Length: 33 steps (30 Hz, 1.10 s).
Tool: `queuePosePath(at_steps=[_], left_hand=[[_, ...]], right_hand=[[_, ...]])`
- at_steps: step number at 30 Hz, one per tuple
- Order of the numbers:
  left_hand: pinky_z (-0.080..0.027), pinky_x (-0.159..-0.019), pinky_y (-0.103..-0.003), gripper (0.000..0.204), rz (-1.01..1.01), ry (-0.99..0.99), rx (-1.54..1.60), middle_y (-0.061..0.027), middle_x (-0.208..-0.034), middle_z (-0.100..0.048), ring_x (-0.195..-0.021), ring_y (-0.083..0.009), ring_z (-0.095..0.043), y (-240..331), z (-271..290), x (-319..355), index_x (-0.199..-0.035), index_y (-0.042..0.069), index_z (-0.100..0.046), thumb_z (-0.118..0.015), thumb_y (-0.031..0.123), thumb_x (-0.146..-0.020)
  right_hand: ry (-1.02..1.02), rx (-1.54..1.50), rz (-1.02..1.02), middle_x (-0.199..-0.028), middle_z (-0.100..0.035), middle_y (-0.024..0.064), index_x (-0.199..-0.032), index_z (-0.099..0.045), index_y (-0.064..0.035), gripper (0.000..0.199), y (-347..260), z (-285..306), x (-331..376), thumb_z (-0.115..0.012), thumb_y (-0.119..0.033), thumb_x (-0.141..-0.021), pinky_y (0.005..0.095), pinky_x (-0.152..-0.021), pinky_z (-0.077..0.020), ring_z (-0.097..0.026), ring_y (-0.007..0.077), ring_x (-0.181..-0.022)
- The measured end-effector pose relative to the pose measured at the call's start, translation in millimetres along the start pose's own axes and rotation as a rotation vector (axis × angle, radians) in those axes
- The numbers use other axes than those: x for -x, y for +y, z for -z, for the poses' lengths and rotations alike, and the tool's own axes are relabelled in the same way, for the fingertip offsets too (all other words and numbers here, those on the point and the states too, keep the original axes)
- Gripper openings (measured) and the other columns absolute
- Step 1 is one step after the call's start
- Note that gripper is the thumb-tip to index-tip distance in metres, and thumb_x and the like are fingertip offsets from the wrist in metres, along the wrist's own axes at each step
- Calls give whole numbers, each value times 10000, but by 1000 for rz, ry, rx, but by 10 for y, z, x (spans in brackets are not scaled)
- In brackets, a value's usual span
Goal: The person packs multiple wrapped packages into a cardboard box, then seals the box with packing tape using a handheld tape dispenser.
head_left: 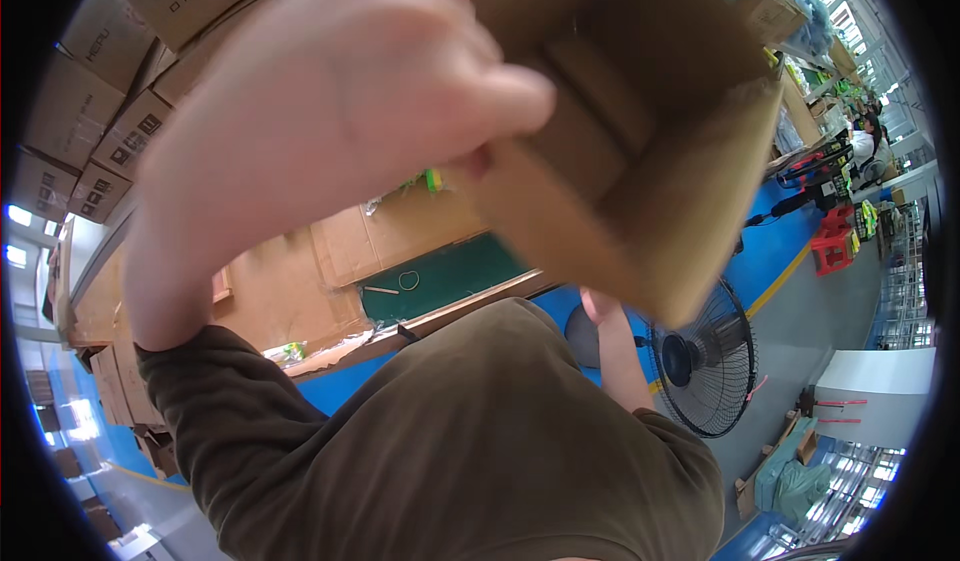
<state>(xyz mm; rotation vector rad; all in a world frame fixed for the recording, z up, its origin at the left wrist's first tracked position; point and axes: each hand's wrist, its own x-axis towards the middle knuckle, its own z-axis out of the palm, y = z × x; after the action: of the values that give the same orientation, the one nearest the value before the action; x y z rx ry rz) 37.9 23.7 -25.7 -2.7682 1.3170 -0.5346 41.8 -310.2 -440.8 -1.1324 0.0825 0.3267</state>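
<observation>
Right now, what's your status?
Left hand blurred at edge of open brown cardboard box. Right hand partly hidden behind box. Black round fan at right.

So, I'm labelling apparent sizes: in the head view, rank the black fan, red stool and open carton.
1. Open carton
2. Black fan
3. Red stool
Nearness enlarges the carton; real sizes are unsure.

L hand [400, 76]: raised high, blurred, gripping | R hand [599, 307]: lower, to R, mostly hidden
</observation>
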Motion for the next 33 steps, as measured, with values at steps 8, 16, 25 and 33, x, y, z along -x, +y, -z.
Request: queuePosePath(at_steps=[8, 16, 25, 33], left_hand=[[-413, -1093, -406, 216, 316, -79, 139, -120, -1396, -429, -1320, -342, -422, -132, -1838, 1235, -975, 121, -664, -694, 82, -765], [-331, -1092, -533, 907, 1192, 20, -1, -273, -1489, -216, -1363, -448, -296, 117, -2944, 2134, -1454, 23, -227, -784, 271, -782], [-561, -580, -320, 392, 1830, 9, 1170, -126, -1010, -679, -682, -202, -692, 504, -2911, 2471, -1283, 78, -552, -581, 136, -896], [-480, -920, -470, 376, 1857, -265, 533, -246, -1123, -641, -1077, -438, -590, 1114, -3035, 1993, -1236, 72, -561, -540, 251, -906]], right_hand=[[284, -317, 27, -1436, -405, 136, -1449, -316, -111, 634, -225, 152, -329, -377, -553, -999, 429, -1152, -216, -361, 271, -1350], [-65, 397, -134, -1377, -483, 148, -1476, -297, -101, 761, 70, -233, -656, -574, -536, -915, 408, -1064, -347, -467, 232, -1260], [-313, 1036, 15, -1384, -455, 244, -1405, -357, -11, 687, 421, -465, -1479, -661, -335, -883, 414, -1085, -367, -466, 328, -1293], [-242, 1462, 660, -1340, -503, 195, -1371, -408, -39, 681, 779, -350, -2788, -715, -278, -813, 442, -1087, -365, -465, 357, -1277]])
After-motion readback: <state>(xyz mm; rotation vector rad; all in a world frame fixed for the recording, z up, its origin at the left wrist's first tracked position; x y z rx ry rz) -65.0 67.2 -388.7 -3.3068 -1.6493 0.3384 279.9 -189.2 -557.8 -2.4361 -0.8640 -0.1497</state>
